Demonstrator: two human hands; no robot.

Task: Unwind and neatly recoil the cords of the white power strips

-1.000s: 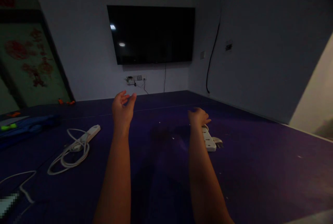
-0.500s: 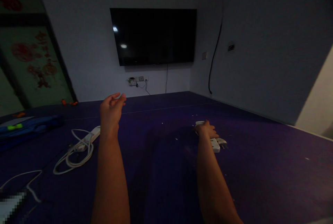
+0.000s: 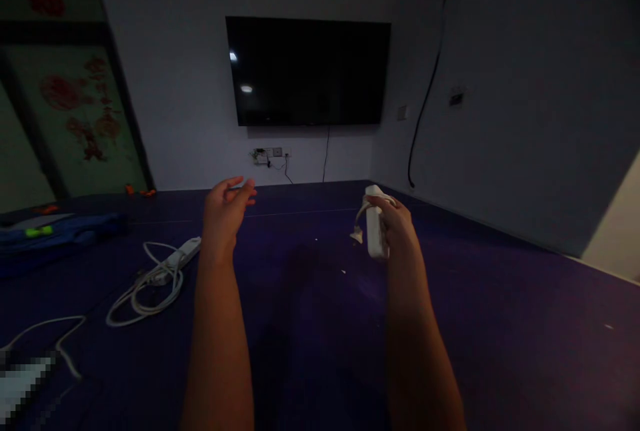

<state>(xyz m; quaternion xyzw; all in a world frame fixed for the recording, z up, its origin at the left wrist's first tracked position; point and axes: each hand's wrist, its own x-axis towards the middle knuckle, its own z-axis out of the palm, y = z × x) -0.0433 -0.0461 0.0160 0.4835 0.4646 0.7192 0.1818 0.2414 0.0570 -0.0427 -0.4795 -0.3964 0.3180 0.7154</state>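
My right hand (image 3: 395, 225) is closed around a white power strip (image 3: 373, 229), holding it upright above the dark purple floor (image 3: 500, 311); its short cord and plug dangle to the left of the strip. My left hand (image 3: 226, 209) hovers in the air with fingers loosely spread and holds nothing. Below and left of it, a second white power strip (image 3: 184, 252) lies on the floor with its coiled white cable (image 3: 147, 287).
A black television (image 3: 307, 71) hangs on the far wall above a wall socket (image 3: 267, 153). A black cable (image 3: 425, 97) runs down the right wall. A blue object (image 3: 60, 237) lies at the left, before a decorated glass door (image 3: 75, 124). Another thin white wire (image 3: 45, 334) lies bottom left.
My right hand closed on the power strip lying on the floor and lifted it up, turning it upright. My left hand stayed raised and open.
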